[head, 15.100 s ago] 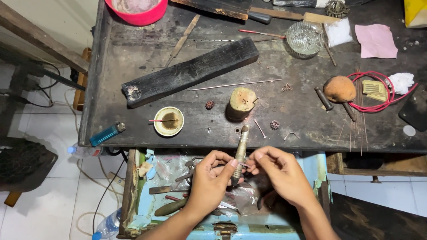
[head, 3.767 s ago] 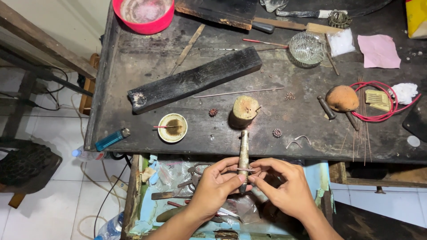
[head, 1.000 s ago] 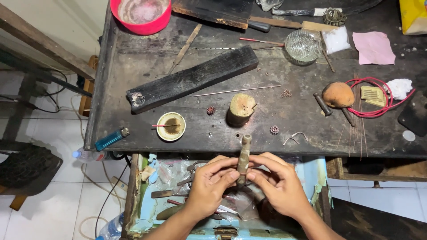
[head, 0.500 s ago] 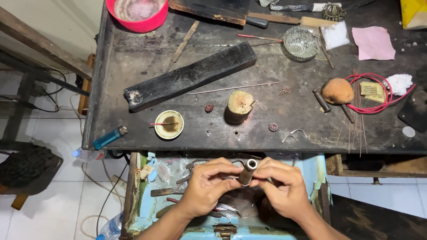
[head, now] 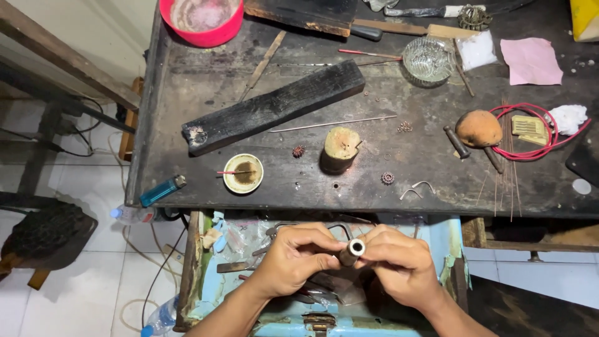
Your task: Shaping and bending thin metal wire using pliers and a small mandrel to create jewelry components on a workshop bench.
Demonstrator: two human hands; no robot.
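My left hand (head: 293,259) and my right hand (head: 399,265) meet over an open blue drawer (head: 450,249) below the workbench edge. Together they grip a short wooden mandrel (head: 350,251) with a metal-capped end that points up toward the camera. Fingers of both hands wrap its shaft, so most of it is hidden. Whether a ring or wire sits on it I cannot tell.
The dark workbench (head: 187,162) carries a charred wooden block (head: 274,106), a small wooden stump (head: 340,148), a round dish with a red stick (head: 243,173), a blue lighter (head: 161,190), a glass bowl (head: 427,60), a red bowl (head: 203,19), red wire (head: 536,134) and small metal ornaments.
The mandrel stood upright between my hands a second ago; now it is tipped so its capped end faces the camera, and both hands have dropped slightly lower over the drawer.
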